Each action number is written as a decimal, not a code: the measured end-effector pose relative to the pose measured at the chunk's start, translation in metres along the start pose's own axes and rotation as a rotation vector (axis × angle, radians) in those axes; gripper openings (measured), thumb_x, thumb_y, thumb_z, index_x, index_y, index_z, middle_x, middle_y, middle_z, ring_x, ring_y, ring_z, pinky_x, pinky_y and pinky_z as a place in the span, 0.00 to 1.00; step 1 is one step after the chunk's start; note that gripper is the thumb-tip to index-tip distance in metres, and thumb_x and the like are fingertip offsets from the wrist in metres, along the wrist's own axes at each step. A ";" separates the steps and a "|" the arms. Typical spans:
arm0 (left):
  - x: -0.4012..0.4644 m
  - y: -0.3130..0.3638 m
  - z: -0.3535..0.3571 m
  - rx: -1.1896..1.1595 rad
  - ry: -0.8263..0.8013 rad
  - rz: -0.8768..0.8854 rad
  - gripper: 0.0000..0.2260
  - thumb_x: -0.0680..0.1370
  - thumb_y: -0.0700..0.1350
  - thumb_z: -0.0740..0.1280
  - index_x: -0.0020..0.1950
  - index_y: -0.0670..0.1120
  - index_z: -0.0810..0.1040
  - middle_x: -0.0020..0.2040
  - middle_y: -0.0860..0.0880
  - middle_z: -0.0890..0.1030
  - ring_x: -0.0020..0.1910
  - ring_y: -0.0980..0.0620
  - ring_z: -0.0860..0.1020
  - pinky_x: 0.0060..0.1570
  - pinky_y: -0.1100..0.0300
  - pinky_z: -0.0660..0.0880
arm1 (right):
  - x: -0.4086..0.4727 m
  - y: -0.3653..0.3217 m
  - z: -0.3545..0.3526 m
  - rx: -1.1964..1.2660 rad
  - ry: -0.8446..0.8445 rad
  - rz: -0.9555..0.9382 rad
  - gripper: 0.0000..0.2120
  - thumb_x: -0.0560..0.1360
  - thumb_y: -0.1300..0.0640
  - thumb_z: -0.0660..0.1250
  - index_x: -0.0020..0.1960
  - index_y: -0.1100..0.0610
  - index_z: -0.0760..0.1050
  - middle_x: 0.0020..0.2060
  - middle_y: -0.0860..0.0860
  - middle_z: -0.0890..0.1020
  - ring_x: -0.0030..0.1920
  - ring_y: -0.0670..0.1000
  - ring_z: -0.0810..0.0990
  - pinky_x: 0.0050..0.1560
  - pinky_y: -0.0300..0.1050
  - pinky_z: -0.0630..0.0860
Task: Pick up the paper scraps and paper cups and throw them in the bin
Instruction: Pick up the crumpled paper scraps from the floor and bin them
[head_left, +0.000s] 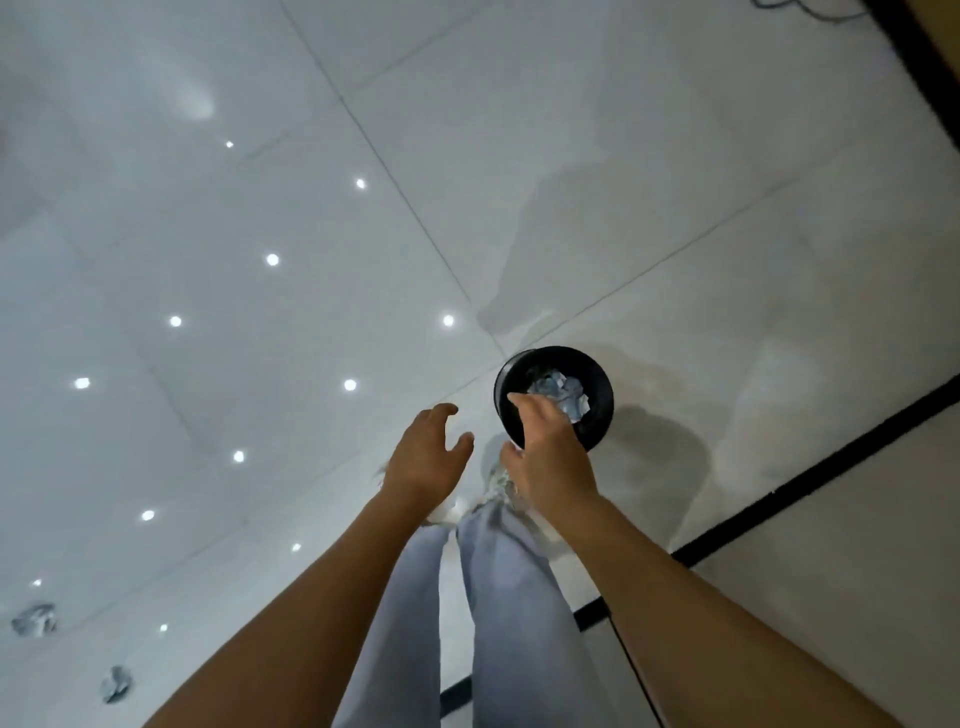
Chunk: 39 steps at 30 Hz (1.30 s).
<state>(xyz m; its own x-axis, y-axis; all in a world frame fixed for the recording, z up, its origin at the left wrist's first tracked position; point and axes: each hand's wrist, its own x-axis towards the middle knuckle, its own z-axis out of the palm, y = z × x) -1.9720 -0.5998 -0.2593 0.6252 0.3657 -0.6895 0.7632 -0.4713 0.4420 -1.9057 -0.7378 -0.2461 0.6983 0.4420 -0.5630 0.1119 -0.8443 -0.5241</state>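
A round black bin (602, 387) stands on the white tiled floor, with crumpled paper (560, 387) lying inside it. My right hand (550, 457) hovers over the bin's near rim, fingers spread, with nothing visible in it. My left hand (423, 457) is held open just left of the bin, also with nothing in it. One crumpled paper scrap (35, 618) lies on the floor at the far lower left, and a second scrap (115, 683) lies a little nearer. No paper cup is in view.
My legs in pale jeans (498, 597) stand right below the hands. A black floor strip (810, 467) runs diagonally on the right, with a thin black cable (639, 670) near it. Glossy tiles (260, 208) reflect ceiling lights.
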 end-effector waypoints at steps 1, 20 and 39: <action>-0.010 -0.007 -0.010 -0.021 0.009 -0.017 0.21 0.79 0.52 0.63 0.71 0.49 0.67 0.69 0.49 0.71 0.65 0.50 0.71 0.61 0.60 0.67 | -0.003 -0.014 0.000 -0.025 -0.021 -0.030 0.26 0.76 0.60 0.65 0.74 0.58 0.64 0.70 0.54 0.69 0.69 0.55 0.68 0.66 0.47 0.71; -0.259 -0.331 -0.175 -0.590 0.413 -0.435 0.21 0.78 0.49 0.64 0.70 0.46 0.67 0.67 0.46 0.72 0.65 0.49 0.71 0.63 0.59 0.66 | -0.143 -0.341 0.218 -0.560 -0.431 -0.516 0.28 0.78 0.54 0.63 0.76 0.52 0.57 0.73 0.52 0.64 0.70 0.54 0.65 0.67 0.49 0.68; -0.448 -0.557 -0.167 -1.159 0.793 -0.929 0.20 0.78 0.48 0.64 0.69 0.48 0.68 0.65 0.47 0.72 0.64 0.49 0.71 0.62 0.57 0.69 | -0.297 -0.537 0.457 -1.000 -0.820 -1.085 0.28 0.78 0.54 0.62 0.76 0.54 0.58 0.72 0.53 0.64 0.69 0.55 0.66 0.67 0.50 0.68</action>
<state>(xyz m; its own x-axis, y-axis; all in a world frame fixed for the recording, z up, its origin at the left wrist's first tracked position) -2.6502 -0.3667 -0.1004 -0.4272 0.6164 -0.6614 0.3781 0.7863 0.4886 -2.4962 -0.2770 -0.0895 -0.4853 0.6641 -0.5687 0.8558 0.2276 -0.4645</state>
